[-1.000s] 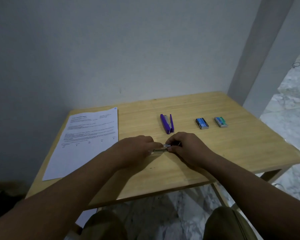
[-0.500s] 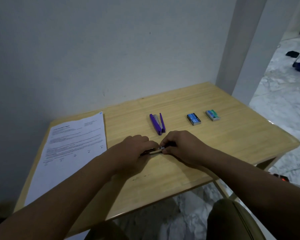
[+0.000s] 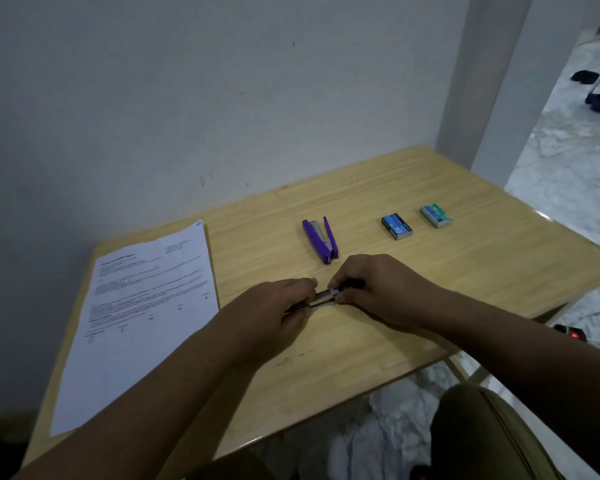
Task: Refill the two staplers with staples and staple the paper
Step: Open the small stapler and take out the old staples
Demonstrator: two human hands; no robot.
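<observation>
A small dark stapler [image 3: 324,296] with a metal channel lies low over the wooden table [image 3: 465,271], held from both ends. My left hand [image 3: 274,313] grips its left end with curled fingers. My right hand [image 3: 374,289] pinches its right end; most of the stapler is hidden under the fingers. A purple stapler [image 3: 319,240] lies opened on the table just beyond the hands. A blue staple box [image 3: 396,226] and a green staple box [image 3: 436,215] sit further right. The printed paper sheet [image 3: 142,306] lies at the table's left side.
A grey wall runs along the table's far edge, with a pillar [image 3: 492,81] at the back right corner. Marble floor lies to the right and below. My knee [image 3: 482,434] shows under the near table edge.
The view has swung a little to the left and closer. Both hands stay on the dark stapler at the same spot on the table; nothing else has moved.
</observation>
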